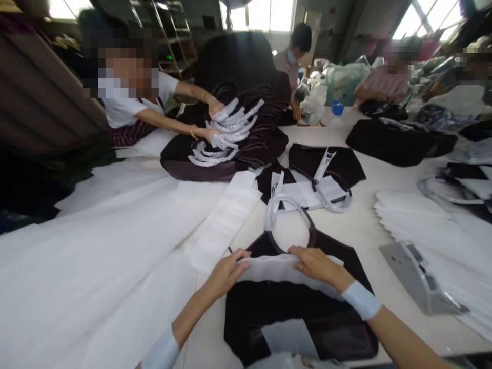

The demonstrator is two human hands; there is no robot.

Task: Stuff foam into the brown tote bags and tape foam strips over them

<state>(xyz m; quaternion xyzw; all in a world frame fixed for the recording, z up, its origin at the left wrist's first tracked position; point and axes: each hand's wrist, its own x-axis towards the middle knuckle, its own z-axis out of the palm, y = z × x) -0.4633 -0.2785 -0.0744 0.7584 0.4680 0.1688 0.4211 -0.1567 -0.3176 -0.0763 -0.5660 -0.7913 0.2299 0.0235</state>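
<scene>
Two hands are working: the left hand (226, 271) and right hand (313, 262) are each pinching one thin white paper sheet (269, 267) lying on one black fabric garment (295, 312) on the table (361, 225).

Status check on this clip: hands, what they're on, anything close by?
Left hand and right hand both pinching white sheet. Sheet lies across black bag, handle looped beyond. Grey tool to the right, apart.

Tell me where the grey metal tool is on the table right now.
The grey metal tool lies on the table at lower right, beyond the right hand, beside the fanned white sheets.
</scene>
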